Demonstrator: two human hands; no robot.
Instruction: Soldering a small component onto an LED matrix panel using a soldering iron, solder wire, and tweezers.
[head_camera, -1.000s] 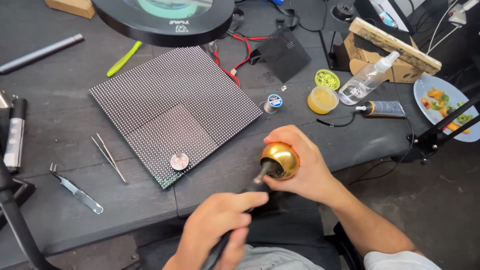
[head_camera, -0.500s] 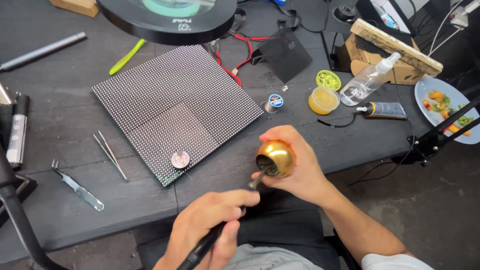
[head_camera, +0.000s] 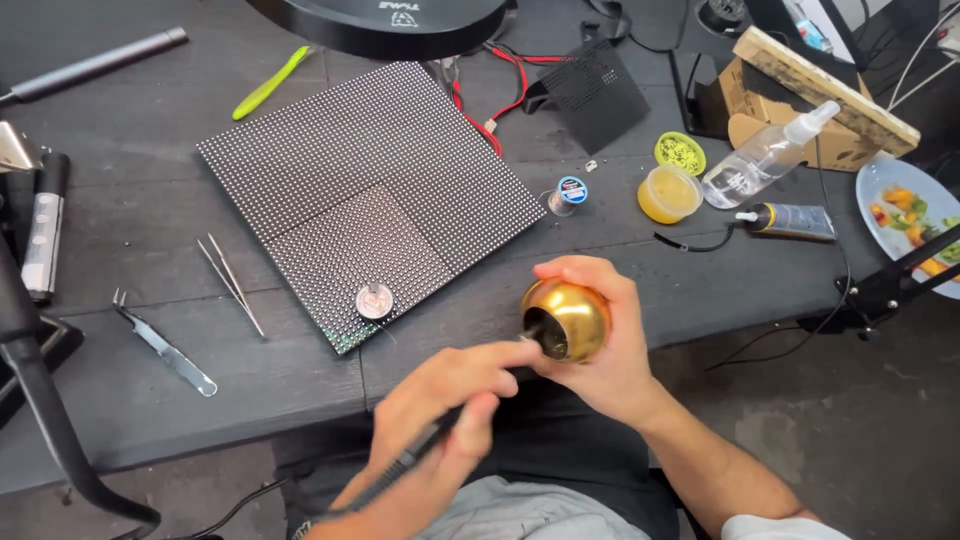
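My right hand grips a shiny gold round holder at the near edge of the dark table, its dark opening turned toward my left hand. My left hand holds a thin black pen-like tool with a cable trailing down, and the tool's tip goes into that opening. Just beyond the hands lies a square dotted panel with a small round metal disc on its near corner.
Tweezers and a flat metal pry tool lie at the left. A small solder spool, a yellow tub with its lid, a clear spray bottle, a tube and a plate of food sit at the right. A black stand arm curves at the near left.
Both hands and the gold holder have stayed at the table's near edge; the tool's tip has pushed a little further into the holder's opening.
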